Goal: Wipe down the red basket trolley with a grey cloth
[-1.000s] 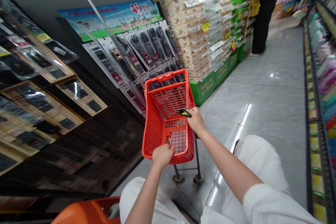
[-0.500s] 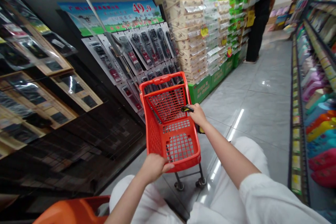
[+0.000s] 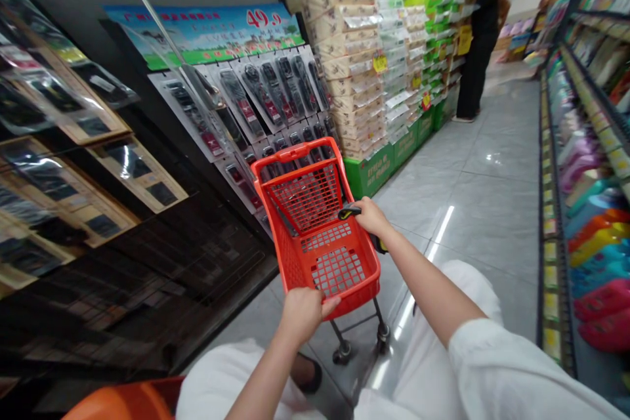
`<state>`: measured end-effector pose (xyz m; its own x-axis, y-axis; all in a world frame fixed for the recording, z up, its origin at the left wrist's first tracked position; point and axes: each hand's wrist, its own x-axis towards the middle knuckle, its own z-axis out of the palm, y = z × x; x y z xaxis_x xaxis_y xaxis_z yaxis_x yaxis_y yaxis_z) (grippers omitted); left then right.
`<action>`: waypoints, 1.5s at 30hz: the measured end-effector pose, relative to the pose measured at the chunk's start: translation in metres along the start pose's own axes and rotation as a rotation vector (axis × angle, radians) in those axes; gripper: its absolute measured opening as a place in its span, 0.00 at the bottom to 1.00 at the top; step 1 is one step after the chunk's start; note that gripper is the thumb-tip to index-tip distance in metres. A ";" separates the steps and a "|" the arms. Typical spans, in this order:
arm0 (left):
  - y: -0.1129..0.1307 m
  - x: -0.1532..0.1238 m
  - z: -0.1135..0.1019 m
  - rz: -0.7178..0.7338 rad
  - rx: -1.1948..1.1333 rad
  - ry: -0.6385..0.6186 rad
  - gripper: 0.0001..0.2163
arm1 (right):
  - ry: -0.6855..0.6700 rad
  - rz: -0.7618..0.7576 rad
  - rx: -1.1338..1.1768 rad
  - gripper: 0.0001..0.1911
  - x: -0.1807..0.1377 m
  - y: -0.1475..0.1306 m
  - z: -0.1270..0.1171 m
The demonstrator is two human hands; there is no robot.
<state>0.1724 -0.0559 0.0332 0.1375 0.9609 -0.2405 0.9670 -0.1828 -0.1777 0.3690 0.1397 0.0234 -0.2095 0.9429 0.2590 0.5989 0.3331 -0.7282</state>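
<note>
A small red shopping cart (image 3: 295, 262) with a grid basket stands on the floor before me, angled to the left. My left hand (image 3: 305, 315) is closed over the near rim of its basket, the thumb lying along the edge. At the basket's right side, my right hand (image 3: 371, 216) is closed round a black-and-yellow object (image 3: 349, 212). One end of that object sticks out over the basket and another part shows below the hand; its kind is unclear. Nothing lies in the basket. Grey wheels (image 3: 342, 353) show under it.
Packaged goods hang on a wall display (image 3: 275, 92) beyond the cart. Stacked cartons (image 3: 352, 59) line the aisle, where a person in black (image 3: 477, 59) stands. A glossy dark cabinet (image 3: 123, 275) is on my left, shelves (image 3: 551, 262) on the right. Something orange (image 3: 123, 403) sits at lower left.
The cart has turned slightly, its far end shifting left and its near end right. My left hand moved right with the rim. My dark shoe has come into view.
</note>
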 end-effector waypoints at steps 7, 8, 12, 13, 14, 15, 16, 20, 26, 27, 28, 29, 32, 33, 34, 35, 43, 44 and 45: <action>-0.008 0.013 -0.004 -0.041 -0.010 -0.013 0.39 | -0.051 -0.141 0.294 0.17 -0.052 0.022 0.016; -0.010 0.013 -0.005 -0.033 -0.005 -0.018 0.38 | -0.053 -0.149 0.336 0.17 -0.066 0.026 0.017; -0.018 0.009 -0.006 0.035 0.015 -0.032 0.37 | -0.049 -0.133 0.455 0.15 -0.084 0.034 0.016; -0.020 0.008 -0.006 0.047 0.018 -0.033 0.37 | 0.009 -0.107 0.483 0.14 -0.077 0.032 0.016; -0.020 0.008 -0.007 0.053 0.022 -0.033 0.37 | 0.097 -0.067 0.512 0.14 -0.066 0.030 0.018; -0.021 0.008 -0.007 0.054 0.027 -0.034 0.37 | 0.197 -0.024 0.542 0.14 -0.055 0.027 0.021; -0.021 0.008 -0.007 0.053 0.032 -0.035 0.37 | 0.287 0.017 0.581 0.15 -0.044 0.024 0.026; -0.021 0.010 -0.009 0.034 0.052 -0.048 0.37 | 0.321 0.175 0.959 0.16 -0.035 0.024 0.069; -0.026 0.011 -0.011 0.010 0.089 -0.100 0.35 | 0.199 0.467 1.305 0.30 -0.103 0.055 0.125; -0.026 0.012 -0.010 0.007 0.091 -0.102 0.35 | 0.182 0.479 1.330 0.30 -0.105 0.053 0.123; -0.026 0.012 -0.010 0.002 0.091 -0.101 0.35 | 0.168 0.481 1.354 0.29 -0.102 0.049 0.118; -0.026 0.013 -0.010 -0.001 0.090 -0.098 0.35 | 0.160 0.469 1.373 0.29 -0.095 0.043 0.110; -0.024 0.015 -0.011 -0.003 0.090 -0.086 0.35 | 0.143 0.406 1.388 0.26 -0.059 0.024 0.088; -0.023 0.016 -0.011 -0.004 0.091 -0.084 0.34 | 0.134 0.396 1.386 0.25 -0.048 0.022 0.084; -0.023 0.017 -0.012 -0.005 0.094 -0.084 0.34 | 0.125 0.402 1.385 0.25 -0.041 0.023 0.085; -0.022 0.018 -0.013 -0.005 0.096 -0.084 0.34 | 0.114 0.421 1.386 0.25 -0.039 0.027 0.088; -0.023 0.013 -0.013 -0.022 0.102 -0.077 0.33 | 0.125 0.571 1.333 0.28 -0.096 0.058 0.123; -0.023 0.013 -0.012 -0.023 0.102 -0.070 0.33 | 0.104 0.555 1.348 0.28 -0.094 0.053 0.117; -0.022 0.012 -0.011 -0.024 0.101 -0.064 0.33 | 0.083 0.532 1.365 0.28 -0.089 0.046 0.109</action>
<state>0.1550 -0.0376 0.0449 0.0977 0.9506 -0.2946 0.9428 -0.1832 -0.2785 0.3313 0.0709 -0.1019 -0.1303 0.9654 -0.2259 -0.6001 -0.2582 -0.7571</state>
